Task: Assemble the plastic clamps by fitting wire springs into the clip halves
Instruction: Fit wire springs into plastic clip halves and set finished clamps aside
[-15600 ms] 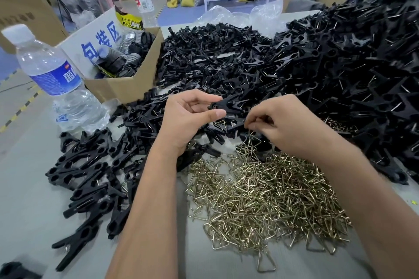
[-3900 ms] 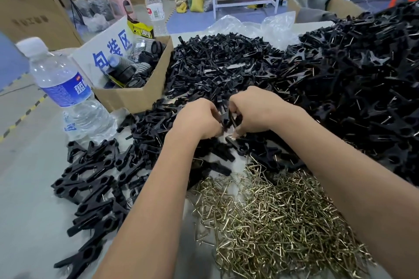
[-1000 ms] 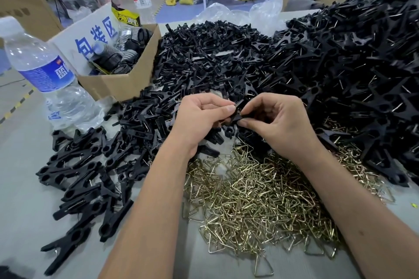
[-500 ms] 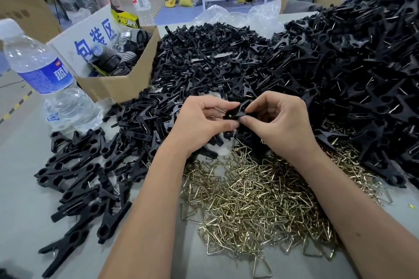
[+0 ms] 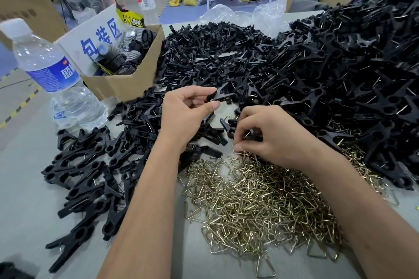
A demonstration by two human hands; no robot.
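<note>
Left hand (image 5: 183, 115) pinching black clip half (image 5: 221, 97), right hand (image 5: 269, 136) fingers curled, pinching among wire springs (image 5: 256, 206)

The clip halves (image 5: 204, 56) are plain black, heaped in one dark mass, and the wire springs (image 5: 256, 206) shine brassy gold. The table (image 5: 20, 188) is pale grey. A clear water bottle (image 5: 54, 79) wears a blue label with white characters (its cap is white). The cardboard box (image 5: 127, 84) is brown, its white flap printed in blue.
</note>
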